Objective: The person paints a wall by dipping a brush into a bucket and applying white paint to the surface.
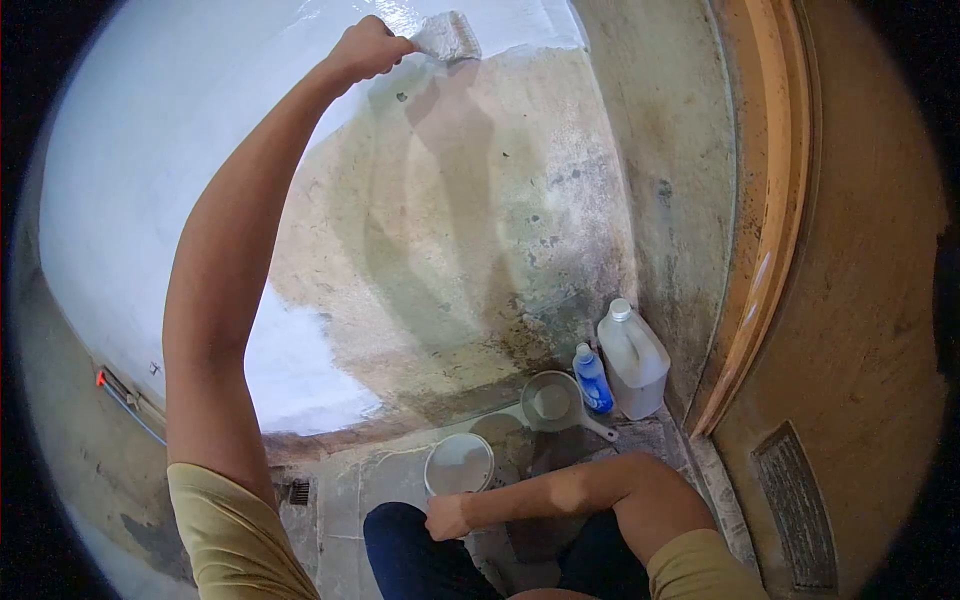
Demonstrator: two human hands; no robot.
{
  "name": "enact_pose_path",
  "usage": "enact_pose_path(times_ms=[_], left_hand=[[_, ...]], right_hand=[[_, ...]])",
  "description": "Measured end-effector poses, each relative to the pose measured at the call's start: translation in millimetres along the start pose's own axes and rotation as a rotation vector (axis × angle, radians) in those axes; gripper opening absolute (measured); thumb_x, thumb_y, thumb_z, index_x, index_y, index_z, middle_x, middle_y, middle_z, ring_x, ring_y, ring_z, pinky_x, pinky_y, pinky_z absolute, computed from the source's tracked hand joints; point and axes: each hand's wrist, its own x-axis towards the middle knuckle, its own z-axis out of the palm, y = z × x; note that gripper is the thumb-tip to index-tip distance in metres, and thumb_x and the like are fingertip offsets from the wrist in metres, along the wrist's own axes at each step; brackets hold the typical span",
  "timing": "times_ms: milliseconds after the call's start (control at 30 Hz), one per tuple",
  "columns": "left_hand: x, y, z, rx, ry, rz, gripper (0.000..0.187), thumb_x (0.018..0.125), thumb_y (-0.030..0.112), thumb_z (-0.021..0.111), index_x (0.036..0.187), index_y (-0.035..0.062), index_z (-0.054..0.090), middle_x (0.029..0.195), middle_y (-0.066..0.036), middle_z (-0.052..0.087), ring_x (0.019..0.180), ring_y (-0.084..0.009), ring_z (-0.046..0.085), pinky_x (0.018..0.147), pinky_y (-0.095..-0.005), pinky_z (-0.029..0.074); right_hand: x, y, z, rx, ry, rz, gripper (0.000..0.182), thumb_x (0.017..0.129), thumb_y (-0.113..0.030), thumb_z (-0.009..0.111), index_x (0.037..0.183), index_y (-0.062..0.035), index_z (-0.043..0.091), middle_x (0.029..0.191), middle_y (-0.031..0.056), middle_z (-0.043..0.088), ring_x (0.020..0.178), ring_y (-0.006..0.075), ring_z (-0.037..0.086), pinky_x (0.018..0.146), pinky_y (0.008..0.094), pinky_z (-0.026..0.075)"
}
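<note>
My left hand (371, 50) is raised high against the wall, closed on a paint brush (448, 38) whose bristles are thick with white paint. The brush touches the wall at the lower edge of the fresh white coat (130, 220). Below it the bare wall (400, 220) is beige, stained and chipped. Down by my knee, my right hand (447, 517) has its fingers curled; whether anything is inside them is hidden. Just beyond that hand stands a white bucket (460, 464) with pale contents on the tiled floor.
In the right corner stand a whitish plastic jug (634, 365) and a blue-and-white bottle (592, 380). A dipper with a handle (552, 402) lies beside them. A wooden frame (775, 200) rises at right. A floor drain (299, 492) and a blue hose (135, 412) are at left.
</note>
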Motion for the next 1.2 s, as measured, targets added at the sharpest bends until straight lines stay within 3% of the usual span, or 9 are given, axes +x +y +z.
enact_pose_path(times_ms=[167, 300, 600, 700, 800, 867, 1000, 1067, 1200], left_hand=[[-15.1, -22.7, -10.0, 0.013, -0.015, -0.049, 0.042, 0.076, 0.043, 0.067, 0.063, 0.0039, 0.060, 0.054, -0.003, 0.053, 0.045, -0.0113, 0.046, 0.042, -0.0276, 0.036], [-34.9, -35.5, -20.5, 0.011, -0.016, -0.078, 0.040, 0.074, 0.040, 0.068, 0.064, 0.0009, 0.062, 0.056, -0.007, 0.057, 0.048, -0.0140, 0.051, 0.046, -0.0290, 0.040], [-46.0, -23.4, -8.0, -0.065, -0.060, -0.116, 0.038, 0.081, 0.035, 0.065, 0.062, 0.0016, 0.060, 0.053, -0.001, 0.049, 0.046, -0.0088, 0.042, 0.046, -0.0282, 0.036], [-30.3, -5.3, 8.4, -0.170, -0.048, 0.058, 0.039, 0.085, 0.032, 0.062, 0.062, -0.0004, 0.060, 0.050, -0.001, 0.050, 0.043, -0.0101, 0.044, 0.048, -0.0276, 0.038], [-20.5, 24.7, 19.0, -0.114, -0.004, 0.282, 0.022, 0.084, 0.019, 0.059, 0.078, -0.0017, 0.064, 0.066, -0.006, 0.060, 0.056, -0.0163, 0.057, 0.052, -0.0305, 0.047], [-13.2, 36.2, 29.3, 0.277, 0.309, 0.594, 0.019, 0.089, 0.016, 0.055, 0.094, 0.0002, 0.065, 0.072, -0.009, 0.063, 0.065, -0.0265, 0.063, 0.059, -0.0354, 0.050], [-21.5, 67.5, 41.7, 0.390, 0.266, 0.429, 0.024, 0.085, 0.015, 0.060, 0.090, -0.0088, 0.061, 0.083, -0.022, 0.060, 0.080, -0.0310, 0.061, 0.071, -0.0411, 0.050], [-21.0, 68.4, 50.7, 0.509, 0.354, 0.601, 0.020, 0.086, 0.005, 0.053, 0.100, -0.0088, 0.056, 0.085, -0.021, 0.055, 0.079, -0.0335, 0.058, 0.071, -0.0428, 0.049], [-12.3, 62.0, 67.6, 0.756, 0.298, 0.659, 0.027, 0.085, 0.004, 0.052, 0.109, -0.0087, 0.051, 0.092, -0.020, 0.053, 0.083, -0.0336, 0.056, 0.073, -0.0410, 0.050]], right_hand=[[7.8, -1.5, 0.6, 0.030, -0.065, 0.019, 0.014, 0.068, -0.016, 0.064, 0.077, -0.0092, 0.072, 0.080, 0.0072, 0.069, 0.080, 0.0275, 0.067, 0.071, 0.0440, 0.049], [20.3, 2.3, 12.4, 0.004, -0.065, -0.026, 0.012, 0.068, -0.011, 0.065, 0.078, -0.0089, 0.072, 0.082, 0.0110, 0.069, 0.081, 0.0298, 0.068, 0.067, 0.0438, 0.055], [19.8, 1.1, 20.6, -0.001, 0.026, -0.047, 0.011, 0.070, -0.014, 0.064, 0.075, -0.0096, 0.072, 0.079, 0.0096, 0.069, 0.079, 0.0292, 0.067, 0.068, 0.0441, 0.052], [12.1, 1.0, 18.6, -0.010, 0.029, -0.013, 0.011, 0.071, -0.017, 0.063, 0.073, -0.0114, 0.072, 0.075, 0.0078, 0.068, 0.075, 0.0284, 0.066, 0.071, 0.0452, 0.049], [2.1, 2.0, 15.5, -0.028, 0.042, 0.018, 0.011, 0.071, -0.017, 0.063, 0.073, -0.0115, 0.072, 0.075, 0.0073, 0.068, 0.074, 0.0284, 0.066, 0.068, 0.0450, 0.049], [-1.4, 3.4, 21.8, -0.046, 0.055, 0.031, 0.011, 0.070, -0.017, 0.063, 0.073, -0.0115, 0.072, 0.075, 0.0068, 0.068, 0.074, 0.0280, 0.066, 0.066, 0.0442, 0.050], [-8.5, 8.3, 31.7, -0.053, 0.131, 0.017, 0.011, 0.069, -0.017, 0.063, 0.072, -0.0106, 0.072, 0.075, 0.0056, 0.069, 0.074, 0.0266, 0.067, 0.060, 0.0433, 0.050], [-7.7, 9.0, 38.4, -0.041, 0.126, 0.029, 0.012, 0.069, -0.017, 0.063, 0.072, -0.0104, 0.072, 0.075, 0.0055, 0.069, 0.073, 0.0262, 0.067, 0.058, 0.0432, 0.051], [-11.0, 8.9, 33.0, -0.028, 0.107, 0.051, 0.012, 0.068, -0.017, 0.063, 0.072, -0.0104, 0.072, 0.074, 0.0066, 0.069, 0.072, 0.0269, 0.067, 0.059, 0.0441, 0.051]])
